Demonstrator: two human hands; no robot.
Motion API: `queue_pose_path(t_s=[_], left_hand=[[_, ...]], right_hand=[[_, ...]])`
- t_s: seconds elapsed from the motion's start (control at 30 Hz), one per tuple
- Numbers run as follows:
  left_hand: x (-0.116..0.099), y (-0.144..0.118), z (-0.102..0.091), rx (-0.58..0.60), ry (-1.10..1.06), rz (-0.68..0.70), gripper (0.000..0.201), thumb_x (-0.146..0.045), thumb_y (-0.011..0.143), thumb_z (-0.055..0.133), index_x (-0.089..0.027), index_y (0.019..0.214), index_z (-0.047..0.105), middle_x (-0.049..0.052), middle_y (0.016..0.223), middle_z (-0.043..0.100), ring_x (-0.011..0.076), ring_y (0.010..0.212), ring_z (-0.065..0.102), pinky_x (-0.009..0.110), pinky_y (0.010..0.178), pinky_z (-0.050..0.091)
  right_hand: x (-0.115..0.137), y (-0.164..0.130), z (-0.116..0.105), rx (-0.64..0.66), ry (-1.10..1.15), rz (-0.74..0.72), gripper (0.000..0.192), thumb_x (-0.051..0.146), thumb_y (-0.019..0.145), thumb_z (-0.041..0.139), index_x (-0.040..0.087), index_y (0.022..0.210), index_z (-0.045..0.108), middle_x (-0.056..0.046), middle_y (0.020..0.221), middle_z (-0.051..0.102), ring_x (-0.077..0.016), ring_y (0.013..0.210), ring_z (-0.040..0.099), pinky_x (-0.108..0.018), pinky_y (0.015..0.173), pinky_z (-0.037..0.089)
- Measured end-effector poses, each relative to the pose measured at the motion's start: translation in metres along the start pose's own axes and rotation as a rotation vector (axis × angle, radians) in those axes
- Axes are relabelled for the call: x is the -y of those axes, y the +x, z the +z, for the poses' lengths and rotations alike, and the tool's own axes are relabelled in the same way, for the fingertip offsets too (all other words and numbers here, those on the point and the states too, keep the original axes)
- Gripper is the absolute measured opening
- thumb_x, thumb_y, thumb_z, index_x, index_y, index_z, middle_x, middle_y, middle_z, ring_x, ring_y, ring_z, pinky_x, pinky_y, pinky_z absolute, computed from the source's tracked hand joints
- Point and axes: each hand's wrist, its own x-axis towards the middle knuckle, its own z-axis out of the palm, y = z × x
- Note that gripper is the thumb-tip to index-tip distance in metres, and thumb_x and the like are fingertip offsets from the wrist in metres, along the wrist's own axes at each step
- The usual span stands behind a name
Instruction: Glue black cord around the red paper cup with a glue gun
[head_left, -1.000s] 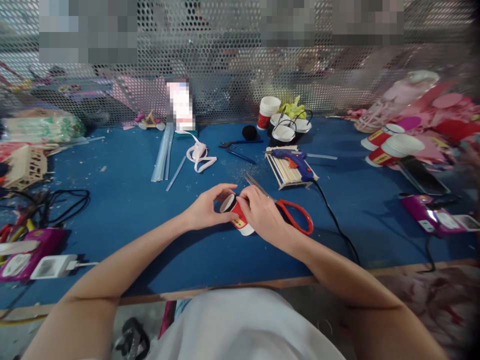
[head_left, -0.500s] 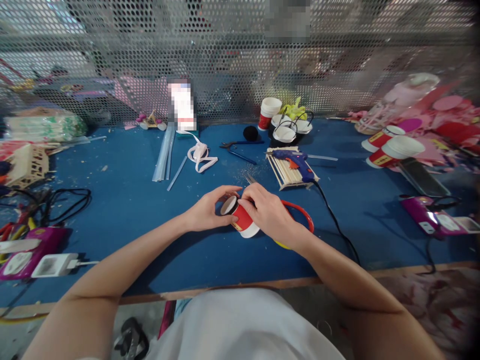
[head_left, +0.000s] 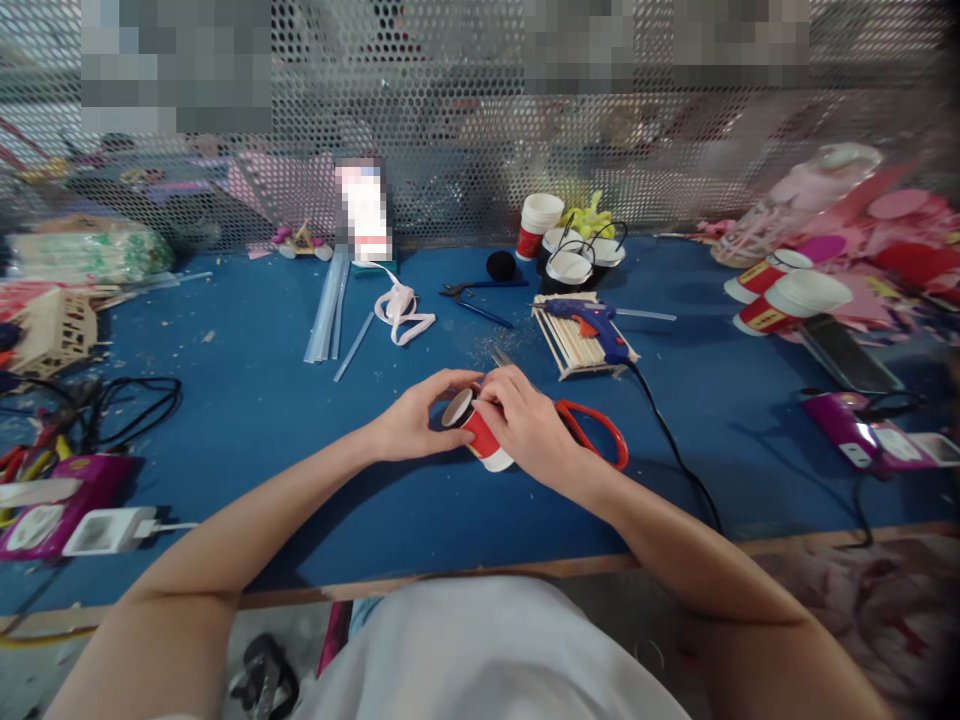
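At the near edge, a white-clothed torso fills the bottom of the view and hides the front lip of the blue felt-covered worktable (head_left: 247, 420); both bare forearms run out from it and meet near the middle. The left hand (head_left: 411, 420) cups the open mouth end of a small red paper cup with a white rim and base (head_left: 480, 440), which lies on its side just above the table between the two hands; its thumb and forefinger curl round the rim, while the remaining fingers are tucked underneath and cannot be made out. The right hand (head_left: 529, 425) lies over the cup's far side with fingers bent and pressed close together against the wall, hiding most of the cup and its printed label. Directly behind that hand lie red-handled metal scissors (head_left: 596, 435), with only one handle loop and the blade tip showing. Further off, a blue hot-glue gun (head_left: 592, 322) rests on a bundle of pale wooden sticks (head_left: 574, 345), its black cord trailing to the table edge. Beyond stands a stack of red-and-white paper cups (head_left: 534, 228) against a perforated metal screen (head_left: 465, 130), whose upper parts are blurred out.
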Motion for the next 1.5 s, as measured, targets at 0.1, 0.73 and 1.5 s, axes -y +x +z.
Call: queue_pose_path(t_s=[0.1,0.73,1.5], left_hand=[[-0.004,0.0,0.0,-0.002,-0.002,-0.004,0.062,-0.019,0.072,0.068,-0.021,0.129,0.043,0.012,0.123,0.054,0.0244,0.115,0.055,0.043,0.102,0.043],[-0.013,0.001,0.0,-0.024,-0.106,-0.174,0.056,-0.01,0.07,0.06,-0.022,0.124,0.049,0.01,0.119,0.058,0.0246,0.114,0.054,0.042,0.096,0.045],[-0.002,0.002,-0.017,-0.104,0.177,-0.002,0.061,-0.01,0.071,0.06,-0.023,0.129,0.045,0.012,0.126,0.05,0.0255,0.119,0.05,0.042,0.102,0.042]], right_hand=[[0.0,-0.002,0.005,-0.041,-0.052,-0.018,0.012,0.021,0.091,0.043,0.021,0.079,0.045,-0.009,0.092,0.056,-0.0192,0.086,0.058,-0.029,0.061,0.048],[0.006,-0.004,0.01,-0.065,-0.113,-0.051,0.015,0.02,0.092,0.039,0.02,0.08,0.047,-0.011,0.091,0.058,-0.0191,0.081,0.057,-0.029,0.058,0.047],[-0.01,0.003,-0.093,0.376,0.24,0.318,0.02,0.037,0.086,0.053,0.021,0.075,0.06,0.003,0.055,0.06,-0.01,0.047,0.051,-0.023,0.047,0.039]])
